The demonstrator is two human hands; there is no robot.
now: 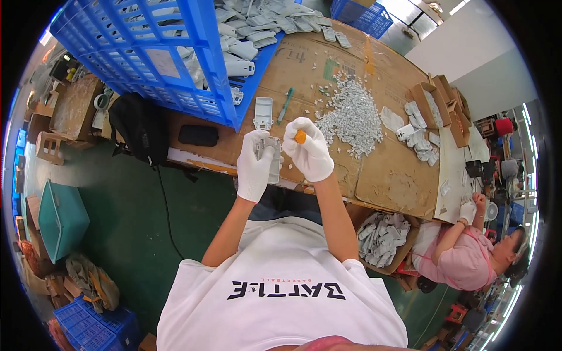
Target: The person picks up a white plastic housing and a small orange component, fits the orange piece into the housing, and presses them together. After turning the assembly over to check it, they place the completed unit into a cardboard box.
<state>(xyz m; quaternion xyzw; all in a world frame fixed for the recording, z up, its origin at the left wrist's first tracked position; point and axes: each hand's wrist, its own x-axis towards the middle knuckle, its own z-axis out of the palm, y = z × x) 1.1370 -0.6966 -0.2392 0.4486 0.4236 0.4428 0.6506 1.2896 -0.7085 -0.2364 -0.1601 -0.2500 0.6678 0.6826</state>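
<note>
Just above frame centre, your left hand (pixel 255 164) has its grip closed around a grey plastic housing (pixel 271 157), held upright so its open face meets your right hand (pixel 309 153), whose grip pinches an orange-handled tool (pixel 300 137). Small grey parts (pixel 351 114) lie heaped within reach on the desk (pixel 386 169).

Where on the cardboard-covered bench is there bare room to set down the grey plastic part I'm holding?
Bare cardboard lies right of the right hand, below the heap of small grey pieces, toward the bench edge. A smaller patch lies between the black pouch and the left hand. It is crowded by the blue plastic crate and the heap.
</note>
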